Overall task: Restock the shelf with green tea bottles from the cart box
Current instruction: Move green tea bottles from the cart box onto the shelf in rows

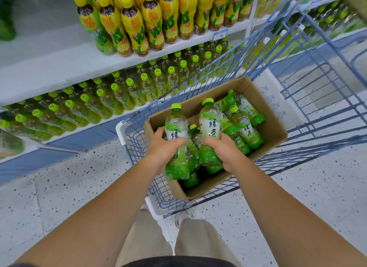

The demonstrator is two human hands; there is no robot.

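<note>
- Two clear plastic green-capped tea bottles, one gripped upright in each: left hand (pixel 161 147) bottle (pixel 176 139), right hand (pixel 226 149) bottle (pixel 210 127).
- Brown cardboard box (pixel 274 131) lies directly beneath both hands.
- Pickup step seems done; next, probably carry both up-left to the white metal shelf (pixel 111 117).

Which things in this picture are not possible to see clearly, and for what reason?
All in the head view:
- Price tag on the shelf edge: print too small to read.
- Lower bottles in the box: hidden under the left hand, the right hand and the two held bottles, so no count.
- Green thing at the left edge: blurred and cut off.
- Bottles behind the cart: blurred, labels unreadable.
</note>
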